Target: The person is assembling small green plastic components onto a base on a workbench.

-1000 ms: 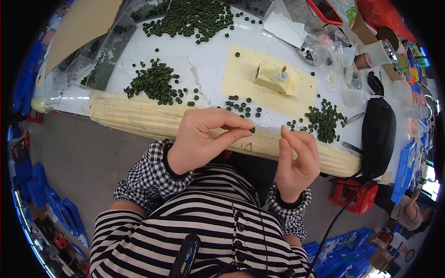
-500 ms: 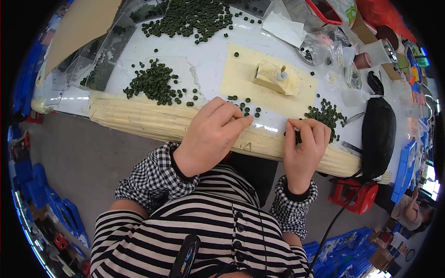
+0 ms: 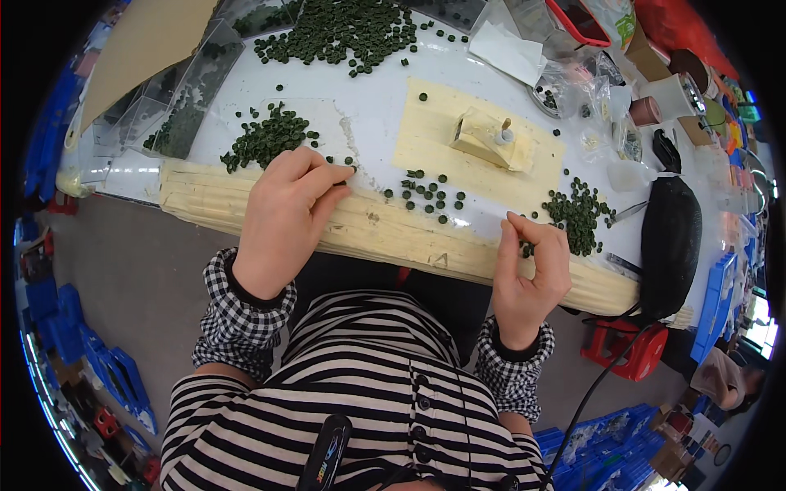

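Leaning over the white table (image 3: 368, 106), I had its padded cream edge (image 3: 205, 192) running beneath my wrists; grey floor (image 3: 147, 278) showed beyond it, with blue crates (image 3: 123, 385) to the left and a red stool (image 3: 626, 348) to the right; clear bins (image 3: 196, 90) stood at the table's left, a black bundle (image 3: 670, 237) lay at its right, and a taped block (image 3: 483, 139) sat on a yellowish sheet (image 3: 426, 180) between.

A large heap of green pieces (image 3: 344, 33) spread across the far side; my left hand (image 3: 286, 217) was at the near edge of the left pile (image 3: 266, 139), its thumb and forefinger close together, though I could not tell whether they had hold of a piece; the loose cluster (image 3: 430, 196) lay between my hands; my right hand (image 3: 532, 266) had its thumb and forefinger tips drawn nearly together, their grip too small to make out, just beside the right pile (image 3: 577, 213).
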`<state>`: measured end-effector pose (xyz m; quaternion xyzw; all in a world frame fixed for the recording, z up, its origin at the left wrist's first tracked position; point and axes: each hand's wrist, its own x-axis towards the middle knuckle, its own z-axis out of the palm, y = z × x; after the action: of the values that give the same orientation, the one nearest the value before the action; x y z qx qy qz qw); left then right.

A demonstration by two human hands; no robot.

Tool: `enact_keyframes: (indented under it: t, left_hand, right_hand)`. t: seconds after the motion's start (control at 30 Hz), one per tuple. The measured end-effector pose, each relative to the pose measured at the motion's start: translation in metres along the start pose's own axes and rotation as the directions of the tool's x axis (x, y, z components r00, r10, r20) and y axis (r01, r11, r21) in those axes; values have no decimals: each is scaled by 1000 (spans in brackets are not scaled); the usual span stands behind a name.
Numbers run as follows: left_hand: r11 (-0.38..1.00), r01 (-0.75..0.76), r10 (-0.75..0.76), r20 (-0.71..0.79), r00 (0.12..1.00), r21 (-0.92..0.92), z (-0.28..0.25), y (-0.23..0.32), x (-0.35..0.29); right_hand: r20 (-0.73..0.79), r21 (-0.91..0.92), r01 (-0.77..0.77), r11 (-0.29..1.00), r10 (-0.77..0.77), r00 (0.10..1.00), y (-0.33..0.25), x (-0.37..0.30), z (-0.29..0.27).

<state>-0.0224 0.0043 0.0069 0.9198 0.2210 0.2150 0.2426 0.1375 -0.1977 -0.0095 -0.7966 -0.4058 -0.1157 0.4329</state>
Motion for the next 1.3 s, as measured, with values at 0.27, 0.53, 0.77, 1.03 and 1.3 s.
enact_keyframes:
  t: [0.27, 0.53, 0.77, 1.03, 1.3]
  left_hand:
    - [1000, -25, 25, -33, 999, 15, 8, -2, 0]
    - [996, -89, 91, -73, 993, 20, 8, -5, -5]
    - [992, -77, 80, -17, 997, 103, 4, -2, -1]
    - [999, -38, 39, -36, 999, 27, 4, -5, -1]
    - [123, 159, -260, 123, 958, -980, 6, -14, 2]
  right_hand:
    - [26, 18, 21, 1000, -22, 999, -5, -1, 1]
    - [85, 187, -93, 978, 78, 993, -10, -3, 3]
    - [335, 634, -479, 607, 343, 878, -17, -9, -4]
    - [498, 759, -608, 233, 393, 773, -23, -5, -5]
    - [501, 809, -577, 114, 382, 777, -14, -10, 0]
